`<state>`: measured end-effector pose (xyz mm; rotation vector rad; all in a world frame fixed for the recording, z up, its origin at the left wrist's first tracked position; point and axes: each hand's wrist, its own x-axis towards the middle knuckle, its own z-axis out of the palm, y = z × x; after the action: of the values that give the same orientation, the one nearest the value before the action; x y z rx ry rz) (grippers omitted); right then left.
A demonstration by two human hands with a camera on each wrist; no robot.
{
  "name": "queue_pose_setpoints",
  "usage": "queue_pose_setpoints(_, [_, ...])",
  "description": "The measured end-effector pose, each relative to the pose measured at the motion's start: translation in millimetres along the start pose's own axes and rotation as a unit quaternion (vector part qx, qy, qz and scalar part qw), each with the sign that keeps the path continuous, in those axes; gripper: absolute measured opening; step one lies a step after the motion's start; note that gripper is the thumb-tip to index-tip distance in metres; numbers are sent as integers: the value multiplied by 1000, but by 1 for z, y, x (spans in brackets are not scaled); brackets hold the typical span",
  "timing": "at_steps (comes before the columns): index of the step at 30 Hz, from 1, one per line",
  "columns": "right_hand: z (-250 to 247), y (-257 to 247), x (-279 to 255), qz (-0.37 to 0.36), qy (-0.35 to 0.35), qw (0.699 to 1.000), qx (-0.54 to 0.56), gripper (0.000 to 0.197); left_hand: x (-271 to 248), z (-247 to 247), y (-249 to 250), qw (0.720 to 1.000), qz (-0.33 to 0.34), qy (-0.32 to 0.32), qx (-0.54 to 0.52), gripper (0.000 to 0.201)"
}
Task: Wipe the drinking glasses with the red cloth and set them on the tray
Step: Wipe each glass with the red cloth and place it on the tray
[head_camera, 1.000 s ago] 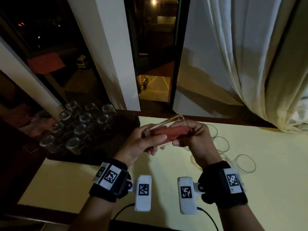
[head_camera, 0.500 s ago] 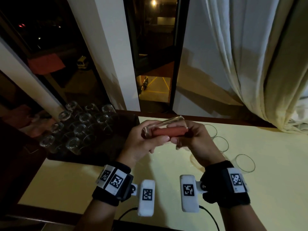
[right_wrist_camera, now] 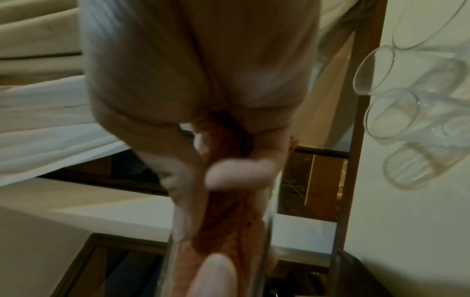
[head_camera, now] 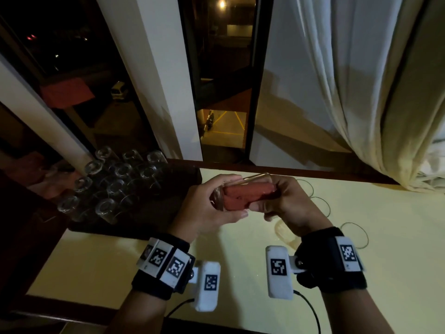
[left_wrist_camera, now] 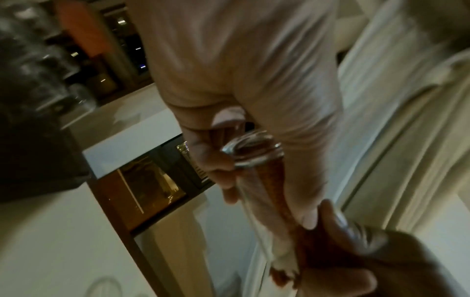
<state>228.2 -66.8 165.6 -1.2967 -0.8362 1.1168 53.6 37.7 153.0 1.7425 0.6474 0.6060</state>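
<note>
Two hands hold one drinking glass (head_camera: 243,186) on its side above the pale yellow worktop (head_camera: 240,261), between the dark tray and the loose glasses. The left hand (head_camera: 207,208) has its fingers (left_wrist_camera: 216,160) curled round the thick base end of the glass, thumb lying along the underside. The red cloth (head_camera: 248,196) is stuffed inside the glass, filling most of its length. The right hand (head_camera: 289,203) is at the open mouth of the glass, its fingers (right_wrist_camera: 239,176) bent and clamped on the bunched end of the cloth where it enters the rim; the right wrist view shows the cloth (right_wrist_camera: 226,221) running down the inside of the glass wall.

The dark tray (head_camera: 168,189) sits on the worktop to the left, against the window. A dozen or so glasses (head_camera: 115,179) stand on it upside down, close together in rows. To the right of the hands, several more glasses (head_camera: 354,235) stand on the worktop mouth up, partly hidden behind the right hand; the right wrist view shows them clustered (right_wrist_camera: 406,112) and touching one another. A pale curtain (head_camera: 361,80) hangs at the upper right, and it is dark outside the window.
</note>
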Motion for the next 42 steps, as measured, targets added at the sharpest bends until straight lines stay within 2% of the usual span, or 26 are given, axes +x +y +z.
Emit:
queue_pose_setpoints(2, [1,-3,3,-30,11,999,16,45,-2,3,2,999,4,19,-25,67])
queue_pose_setpoints(6, [10,-4,7,-92,52,994,10,40,1,8,8,981,-53,12,-186,65])
queue_pose_setpoints(8, [12,-4,6,-82,35,996,12,38,2,4,8,983,-42,27,-175,63])
queue_pose_setpoints(10, [12,-4,4,-51,8,998,29,32,1,-2,6,994,-3,35,-101,66])
queue_pose_setpoints(12, [10,-2,3,-34,11,999,31,26,1,-4,-1,999,28,21,-23,68])
queue_pose_setpoints(13, [11,-1,4,-31,24,999,34,26,1,-3,-4,999,23,13,-17,68])
queue_pose_setpoints(16, [17,2,4,-46,76,995,44,33,2,2,-5,991,-64,-16,-120,66])
queue_pose_setpoints(18, [22,4,4,-42,86,995,37,37,1,4,-7,980,-106,-8,-166,68])
queue_pose_setpoints(21, [22,4,2,12,53,998,35,33,-2,3,-11,989,-63,36,-128,66])
queue_pose_setpoints(24, [16,3,1,47,23,998,31,30,-4,-2,-17,998,-5,33,-45,66])
queue_pose_setpoints(25, [15,2,0,47,26,998,28,32,-4,-2,-19,998,-9,26,-52,67])
queue_pose_setpoints(29, [23,2,0,-1,84,996,43,36,-4,4,-12,979,-85,6,-187,68])
queue_pose_setpoints(31, [26,1,0,-8,89,996,27,38,-3,3,-10,979,-78,13,-188,60])
queue_pose_setpoints(33, [22,-2,0,25,62,998,21,39,-3,-1,-9,990,-47,18,-135,62])
queue_pose_setpoints(36, [14,-7,-1,66,23,997,8,36,-5,-5,-10,999,8,-9,-33,65])
queue_pose_setpoints(42, [21,-1,-1,-6,108,994,11,46,0,4,-3,982,-75,-13,-172,68])
